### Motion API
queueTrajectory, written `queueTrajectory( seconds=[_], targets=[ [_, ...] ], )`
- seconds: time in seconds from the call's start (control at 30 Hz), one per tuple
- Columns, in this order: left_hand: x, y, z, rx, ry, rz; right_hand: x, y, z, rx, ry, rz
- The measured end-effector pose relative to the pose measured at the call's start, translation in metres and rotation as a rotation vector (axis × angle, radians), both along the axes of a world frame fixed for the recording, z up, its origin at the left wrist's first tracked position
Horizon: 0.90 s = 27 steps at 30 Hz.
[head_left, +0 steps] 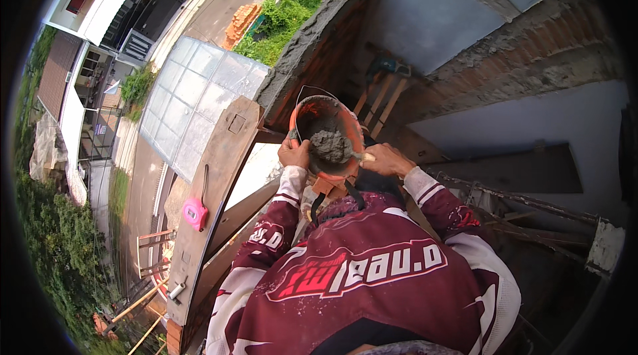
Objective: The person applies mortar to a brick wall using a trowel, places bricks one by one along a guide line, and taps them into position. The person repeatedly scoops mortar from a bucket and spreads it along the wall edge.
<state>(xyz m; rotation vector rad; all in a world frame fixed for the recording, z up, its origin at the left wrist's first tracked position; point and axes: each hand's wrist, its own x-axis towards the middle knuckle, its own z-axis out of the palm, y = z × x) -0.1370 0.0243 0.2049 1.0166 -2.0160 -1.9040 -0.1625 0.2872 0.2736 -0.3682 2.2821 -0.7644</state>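
Note:
An orange bucket [349, 118] with a thin wire handle stands tilted in front of my chest, its inside smeared with grey mortar. My left hand [294, 154] is closed on the bucket's left rim. My right hand [389, 159] grips the pale handle of a trowel [365, 156] at the right side of the rim. A heap of wet mortar [330, 146] lies inside the bucket at the trowel's end. That heap hides the trowel's blade.
Beyond the bucket runs a brick wall [299, 43] topped with mortar. A pink tape measure [195, 213] lies on the wooden plank [222, 136] to my left, above a street drop. Wood strips [385, 104] and a power tool [385, 64] sit at the right.

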Motion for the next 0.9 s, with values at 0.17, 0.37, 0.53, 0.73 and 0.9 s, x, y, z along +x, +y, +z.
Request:
queueTrajectory(
  seconds=[0.17,0.37,0.53,0.73,0.9],
  targets=[
    [0.016,0.014,-0.032,-0.081,-0.192,0.061,-0.004,0.004,0.004,0.121,0.005,-0.039],
    [0.028,0.019,-0.056,-0.016,-0.227,0.15,-0.005,0.01,-0.027,0.108,-0.03,-0.035],
    [0.036,0.026,-0.06,-0.024,-0.313,0.138,-0.007,0.013,-0.04,0.029,-0.176,-0.112],
    [0.051,0.033,-0.098,-0.054,-0.482,0.141,-0.048,0.022,-0.033,-0.1,-0.049,-0.25],
    [0.082,0.033,-0.14,-0.222,-0.589,0.209,-0.144,0.009,-0.003,-0.276,-0.077,-0.401]
  ],
)
